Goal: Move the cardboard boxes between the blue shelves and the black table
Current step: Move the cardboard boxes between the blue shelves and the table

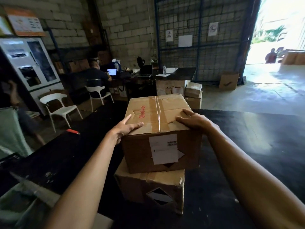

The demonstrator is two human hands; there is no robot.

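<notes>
Upper box, taped cardboard with red lettering on the lid and a white label on its near face, sits centre frame on top of a lower box. Lower box is dented along its top edge and torn at its right corner; it stands on the black table.

Stack is not square: upper box overhangs the lower one on the right side and is turned slightly against it.

Left hand: fingers straight, spread, lying flat on the left top edge of the upper box, thumb down toward the side. Right hand: flat on the right part of the lid, fingers extended. Neither grip curls under or around anything; both press from above and the sides only.

Risks, judged from this layout:
- Flat-palm contact on smooth tape and cardboard could slip if the box is lifted without getting fingers underneath.
- Overhang to the right means a push could tip the upper box off the stack.
- The crushed lower box gives an uneven seat; dragging the upper box may pull the lower one along.

Surroundings: white chair at left, a seated person at a desk with a laptop in upper centre, more boxes on the floor toward the bright doorway at upper right.
</notes>
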